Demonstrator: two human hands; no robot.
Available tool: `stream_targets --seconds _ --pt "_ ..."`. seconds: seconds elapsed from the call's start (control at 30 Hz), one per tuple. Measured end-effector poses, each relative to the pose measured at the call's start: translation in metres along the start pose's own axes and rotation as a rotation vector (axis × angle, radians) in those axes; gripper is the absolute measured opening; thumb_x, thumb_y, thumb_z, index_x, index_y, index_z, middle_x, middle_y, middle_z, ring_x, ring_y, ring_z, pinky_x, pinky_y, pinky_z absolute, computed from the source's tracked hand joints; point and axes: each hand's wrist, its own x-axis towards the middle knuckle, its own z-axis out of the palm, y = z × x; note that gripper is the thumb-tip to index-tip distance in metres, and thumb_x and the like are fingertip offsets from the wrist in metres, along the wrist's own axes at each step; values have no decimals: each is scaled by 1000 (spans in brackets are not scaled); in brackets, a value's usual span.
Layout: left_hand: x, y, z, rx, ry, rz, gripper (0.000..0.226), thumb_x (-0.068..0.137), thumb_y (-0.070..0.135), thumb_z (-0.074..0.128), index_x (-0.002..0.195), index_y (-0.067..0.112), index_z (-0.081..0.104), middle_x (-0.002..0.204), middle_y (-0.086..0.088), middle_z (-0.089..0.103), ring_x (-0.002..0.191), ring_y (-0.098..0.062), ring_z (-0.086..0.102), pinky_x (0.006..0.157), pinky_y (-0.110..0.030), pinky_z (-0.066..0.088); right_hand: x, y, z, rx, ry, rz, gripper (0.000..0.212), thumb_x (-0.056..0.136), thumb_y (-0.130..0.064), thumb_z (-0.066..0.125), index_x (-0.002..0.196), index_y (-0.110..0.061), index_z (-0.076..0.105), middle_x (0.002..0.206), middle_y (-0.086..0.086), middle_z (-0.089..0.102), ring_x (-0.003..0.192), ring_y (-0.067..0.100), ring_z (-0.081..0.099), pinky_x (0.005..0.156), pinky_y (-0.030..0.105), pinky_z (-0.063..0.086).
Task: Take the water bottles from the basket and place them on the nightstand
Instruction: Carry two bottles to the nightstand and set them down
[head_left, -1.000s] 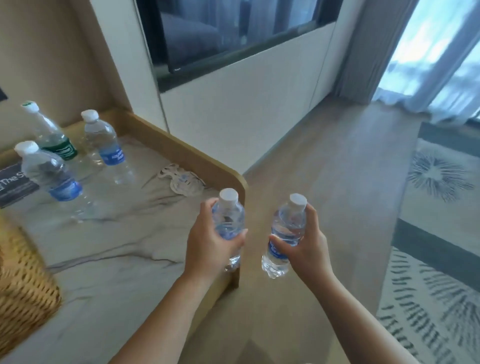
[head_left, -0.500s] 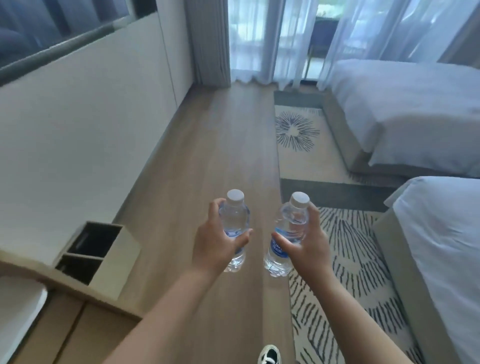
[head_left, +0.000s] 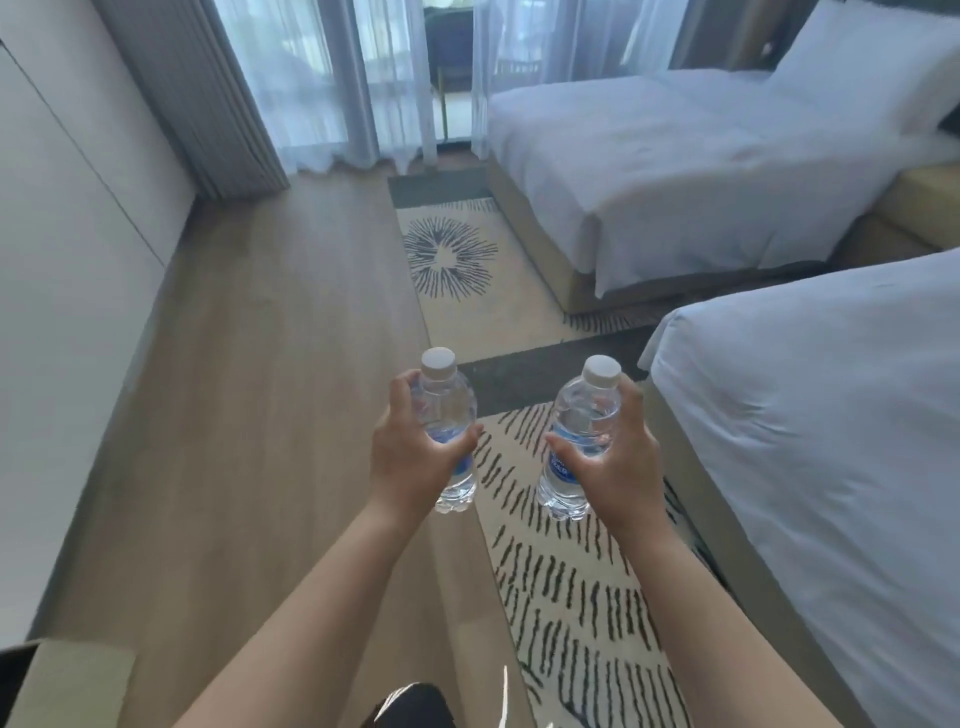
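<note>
**2 water bottles carried upright, 1 in each hand**

At the far left runs a pale wall (head_left: 62, 260), and beside it a grey curtain (head_left: 208, 93) hangs down to the wooden floor (head_left: 260, 389). Sheer white drapes (head_left: 322, 78) cover the window further along.

The left hand (head_left: 410, 462) is clenched around the left water bottle (head_left: 447, 410), fingers wrapped over its middle and thumb pressed to the front. The bottle stands upright in the air above the floor, its white cap on top and its clear base showing below the palm. A blue label peeks out under the thumb.

Just beside it, not touching, the right hand (head_left: 613, 462) grips the right water bottle (head_left: 584, 431) in the same way. This bottle is upright too, with a white cap and a blue label on its lower half. It hangs above a cream rug (head_left: 571, 597) with dark dashes.

To the right stand 2 beds: the far bed (head_left: 675, 171) with white sheets and a pillow (head_left: 857, 67), and the near bed (head_left: 831, 441) close to the right forearm. A tan surface (head_left: 919, 208) shows between them at the right edge.
</note>
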Motion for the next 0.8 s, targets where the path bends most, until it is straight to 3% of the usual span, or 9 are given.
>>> stream_targets --seconds 0.2,0.47,0.67,0.8 --pt "96 -2 65 -32 -51 25 72 66 35 86 121 18 43 114 -4 66 96 -21 65 78 -27 46 81 40 9 -71 60 60 82 71 -33 81 135 -28 30 123 3 58 105 17 57 80 26 42" --pt "270 -13 142 -107 -156 46 72 68 29 86 124 20 42 112 -2 64 96 -22 65 81 -34 51 246 77 50 -86 147 166 80 73 -33 80 135 -31 29 125 -1 56 108 18 58 85 31 49" --pt "391 -3 191 -121 -230 88 73 68 32 85 125 23 41 114 0 62 95 -23 65 82 -39 52 366 94 58 -99 316 227 81 72 -31 81 134 -31 29 128 -1 52 111 18 56 88 34 52" --pt "452 4 230 -125 -275 122 74 67 34 85 126 27 40 111 -1 62 96 -20 63 77 -29 45 424 116 52 -113 391 283 82 72 -33 81 134 -33 29 131 -1 53 115 20 57 91 40 54"
